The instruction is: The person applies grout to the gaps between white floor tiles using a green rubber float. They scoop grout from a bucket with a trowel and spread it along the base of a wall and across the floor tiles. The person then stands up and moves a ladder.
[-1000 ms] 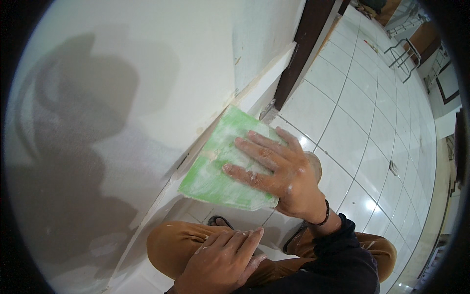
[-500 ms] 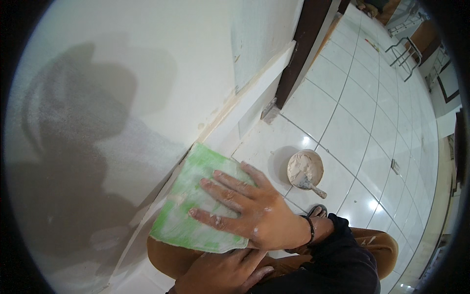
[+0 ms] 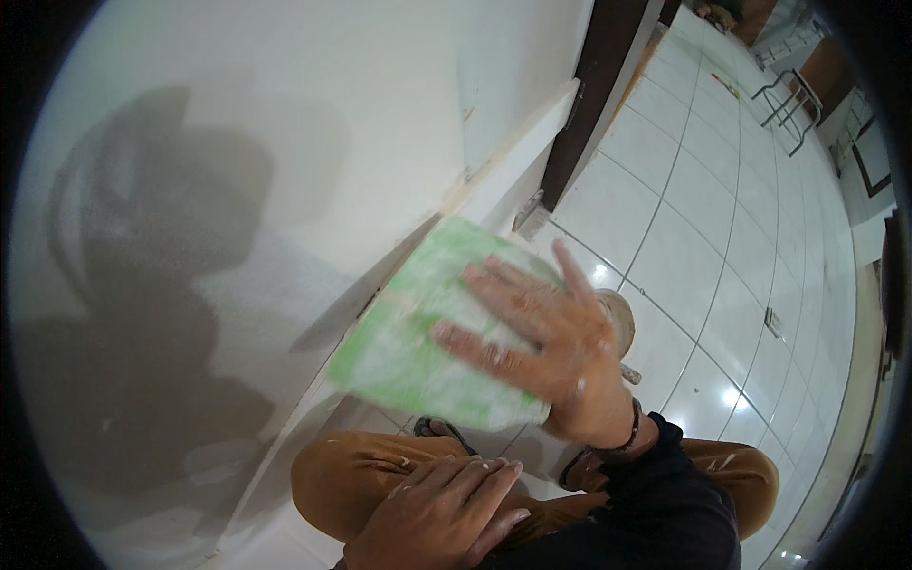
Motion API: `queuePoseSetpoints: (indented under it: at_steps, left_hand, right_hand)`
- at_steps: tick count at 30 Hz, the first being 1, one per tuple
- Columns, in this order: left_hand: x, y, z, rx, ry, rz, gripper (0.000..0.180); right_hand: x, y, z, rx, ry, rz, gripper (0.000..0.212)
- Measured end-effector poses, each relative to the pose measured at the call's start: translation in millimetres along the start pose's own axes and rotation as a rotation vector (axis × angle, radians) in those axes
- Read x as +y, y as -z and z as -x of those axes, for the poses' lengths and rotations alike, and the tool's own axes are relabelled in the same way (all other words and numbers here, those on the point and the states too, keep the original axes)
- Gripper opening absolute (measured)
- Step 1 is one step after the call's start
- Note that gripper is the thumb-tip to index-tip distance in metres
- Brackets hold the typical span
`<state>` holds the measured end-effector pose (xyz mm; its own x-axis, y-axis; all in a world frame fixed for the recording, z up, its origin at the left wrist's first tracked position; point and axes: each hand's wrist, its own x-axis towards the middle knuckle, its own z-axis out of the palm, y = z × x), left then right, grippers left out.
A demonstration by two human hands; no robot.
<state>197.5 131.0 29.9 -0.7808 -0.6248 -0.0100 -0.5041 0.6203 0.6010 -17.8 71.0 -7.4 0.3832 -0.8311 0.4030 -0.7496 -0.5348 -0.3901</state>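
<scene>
A green sheet of sandpaper (image 3: pixel 399 356), dusted with white, is in my right hand (image 3: pixel 560 347). Four fingers are spread over its upper face, while the thumb is out of sight, so the grip is partly hidden. One edge of the sheet lies along the white wall (image 3: pixel 380 114), above the baseboard (image 3: pixel 508 185). My left hand (image 3: pixel 437 513) rests on my brown-trousered leg, fingers stretched out and holding nothing. White dust marks both hands. Behind the right wrist, a round bowl (image 3: pixel 620 318) shows only its side, and a tool handle (image 3: pixel 631 375) pokes out beside it.
White floor tiles (image 3: pixel 693 218) stretch away to the right. A dark door frame (image 3: pixel 578 114) rises at the baseboard's far end. Further off stand a metal-legged stool frame (image 3: pixel 790 109) and a ladder (image 3: pixel 793 43). A small flat object (image 3: pixel 772 323) lies on the tiles.
My right hand and the sandpaper have moved up and right, away from my left hand, now covering much of the bowl. My left hand stays on the leg, more fully visible.
</scene>
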Motion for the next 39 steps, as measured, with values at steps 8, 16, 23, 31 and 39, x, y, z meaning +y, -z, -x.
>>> queuePoseSetpoints:
  at_steps: [8,16,23,31,39]
  left_hand:
    - [-6.6,3.8,-7.1,-0.146,0.061,0.13,0.047]
    - [-2.8,3.7,0.6,0.0,0.01,0.008,0.043]
    - [2.0,-6.1,10.6,-0.047,0.039,-0.24,0.043]
    - [-3.0,6.3,0.1,-0.007,0.013,-0.022,0.047]
    - [4.8,6.9,-1.6,-0.251,0.128,-0.06,0.047]
  right_hand:
    - [23.0,-9.8,-12.8,0.13,-0.034,0.145,0.067]
    - [0.5,-9.6,-5.3,0.017,0.083,-0.082,0.05]
    - [-29.1,-25.3,1.4,0.021,0.26,-0.28,0.051]
    - [8.6,16.1,-11.4,0.026,-0.046,0.071,0.062]
    - [-21.3,-12.2,-1.4,-0.063,0.164,-0.195,0.056]
